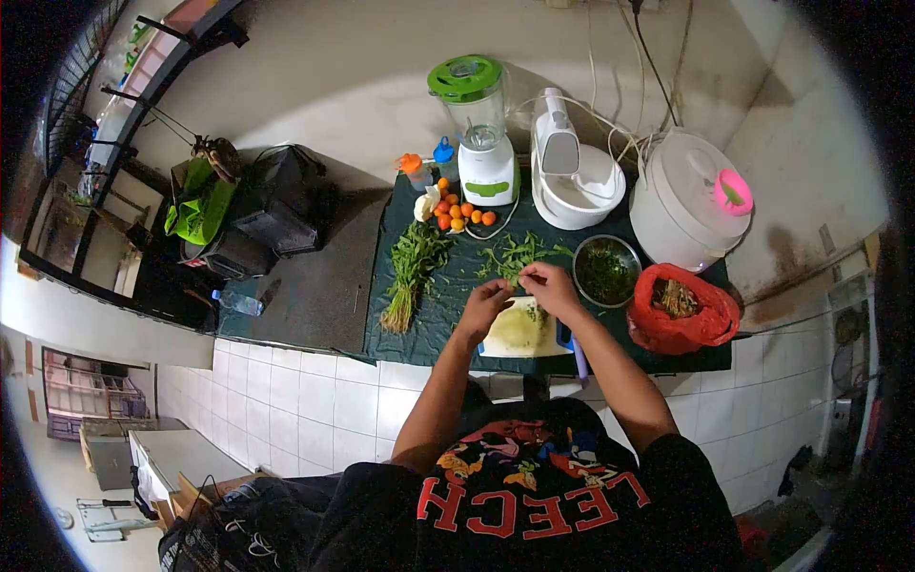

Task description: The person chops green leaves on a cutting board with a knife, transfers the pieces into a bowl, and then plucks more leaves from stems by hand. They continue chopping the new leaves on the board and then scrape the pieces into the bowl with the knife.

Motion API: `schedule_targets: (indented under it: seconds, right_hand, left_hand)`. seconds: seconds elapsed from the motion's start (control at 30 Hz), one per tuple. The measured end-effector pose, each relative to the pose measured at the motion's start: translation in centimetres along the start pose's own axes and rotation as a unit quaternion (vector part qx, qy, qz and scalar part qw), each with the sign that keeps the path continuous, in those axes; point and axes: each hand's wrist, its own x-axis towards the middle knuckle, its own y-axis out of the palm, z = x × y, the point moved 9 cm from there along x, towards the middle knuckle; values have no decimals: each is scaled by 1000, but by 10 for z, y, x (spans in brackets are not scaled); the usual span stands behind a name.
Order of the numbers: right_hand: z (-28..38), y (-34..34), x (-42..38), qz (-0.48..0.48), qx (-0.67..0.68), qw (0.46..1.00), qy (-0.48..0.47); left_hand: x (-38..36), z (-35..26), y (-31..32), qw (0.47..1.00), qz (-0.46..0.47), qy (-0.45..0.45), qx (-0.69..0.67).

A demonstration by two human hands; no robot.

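My left hand and my right hand are close together above the far edge of a cutting board. The fingers of both are pinched; whatever they hold is too small to make out. Just behind them lie loose green leaves. Green specks stain the board, and a purple-handled knife rests at its right side. To the right of my right hand, a metal bowl contains chopped greens. A bunch of leafy greens with its roots on lies left of my left hand.
Small orange and red tomatoes sit before a blender. Along the wall stand a white stand mixer and a lidded white bucket carrying a pink cup. A red plastic bag holds stems at the right.
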Motion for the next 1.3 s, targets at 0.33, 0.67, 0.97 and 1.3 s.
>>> schedule_targets:
  seconds: [0.33,0.67,0.97,1.3]
  right_hand:
    - [1,-3,-15,-9,149,982,116]
    - [-13,5,-21,35,238,958,153]
    - [-28,6,-14,36,226,965,131]
    - [-23,-4,-17,116,230,951,169]
  left_hand:
    - [-6,26,13,958,6,-91,-270]
    - [-13,30,22,949,-5,-115,-293]
    - [-5,40,18,945,2,-106,-309]
    - [-14,49,11,956,-5,-137,-260]
